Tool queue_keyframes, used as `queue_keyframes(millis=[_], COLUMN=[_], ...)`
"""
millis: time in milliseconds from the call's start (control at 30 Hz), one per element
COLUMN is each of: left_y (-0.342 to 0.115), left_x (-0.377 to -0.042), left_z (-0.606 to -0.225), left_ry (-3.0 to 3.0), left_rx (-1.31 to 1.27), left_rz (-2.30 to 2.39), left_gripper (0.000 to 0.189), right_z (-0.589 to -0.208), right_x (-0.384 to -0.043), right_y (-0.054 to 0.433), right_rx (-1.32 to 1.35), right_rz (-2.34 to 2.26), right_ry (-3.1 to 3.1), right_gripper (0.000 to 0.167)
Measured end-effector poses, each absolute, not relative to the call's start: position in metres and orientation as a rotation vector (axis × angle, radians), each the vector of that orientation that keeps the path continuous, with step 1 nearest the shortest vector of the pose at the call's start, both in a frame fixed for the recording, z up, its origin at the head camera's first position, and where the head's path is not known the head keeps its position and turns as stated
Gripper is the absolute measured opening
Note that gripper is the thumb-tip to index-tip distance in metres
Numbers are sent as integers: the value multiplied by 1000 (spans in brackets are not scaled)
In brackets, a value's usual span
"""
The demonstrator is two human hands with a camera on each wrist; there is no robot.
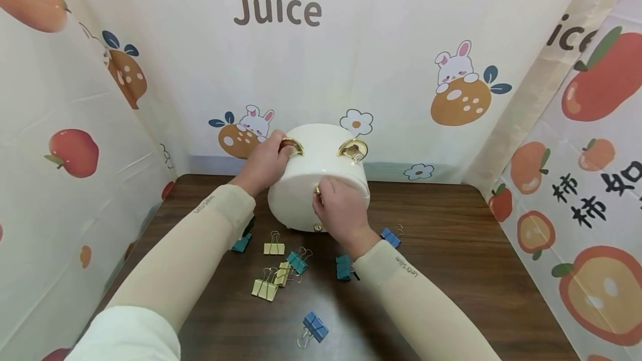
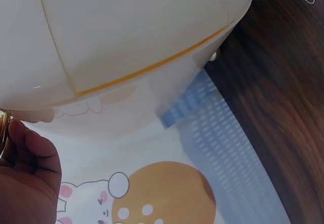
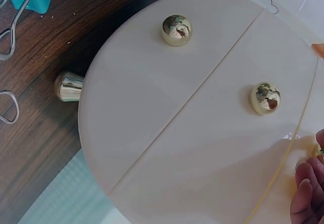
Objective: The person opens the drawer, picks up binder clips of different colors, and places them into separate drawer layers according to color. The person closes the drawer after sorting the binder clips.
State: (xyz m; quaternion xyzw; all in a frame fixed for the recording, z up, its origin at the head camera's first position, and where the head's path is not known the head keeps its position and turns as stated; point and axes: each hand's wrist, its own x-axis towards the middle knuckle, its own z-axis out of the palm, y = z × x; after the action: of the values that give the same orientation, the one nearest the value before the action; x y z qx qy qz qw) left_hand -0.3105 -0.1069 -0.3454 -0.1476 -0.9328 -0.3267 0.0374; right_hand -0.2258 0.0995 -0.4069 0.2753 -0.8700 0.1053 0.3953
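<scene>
head view: gold handle inside curled left grip, knob inside pinching right grip

A dark wood-grained worktop before me carries a white rounded case, standing toward its back edge on gold-coloured feet, and a scatter of binder clips. Just in front of the case lies a single yellow clip; nearer me, two more yellow clips lie close together beside a teal clip. A second teal clip shows partly past my left sleeve, a third teal clip beside my right sleeve. One blue clip lies right of the case; another blue clip lies nearest me, apart from the rest.
</scene>
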Motion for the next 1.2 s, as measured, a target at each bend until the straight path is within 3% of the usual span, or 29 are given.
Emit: queue_keyframes(millis=[1200], left_y=[-107], left_x=[-308], left_z=[-342], left_ry=[-2858], left_rx=[-467], left_rz=[-964], left_gripper=[24], right_z=[-415], right_x=[-174], right_y=[97], right_rx=[766], right_rz=[321], right_ry=[-2049], right_gripper=[22])
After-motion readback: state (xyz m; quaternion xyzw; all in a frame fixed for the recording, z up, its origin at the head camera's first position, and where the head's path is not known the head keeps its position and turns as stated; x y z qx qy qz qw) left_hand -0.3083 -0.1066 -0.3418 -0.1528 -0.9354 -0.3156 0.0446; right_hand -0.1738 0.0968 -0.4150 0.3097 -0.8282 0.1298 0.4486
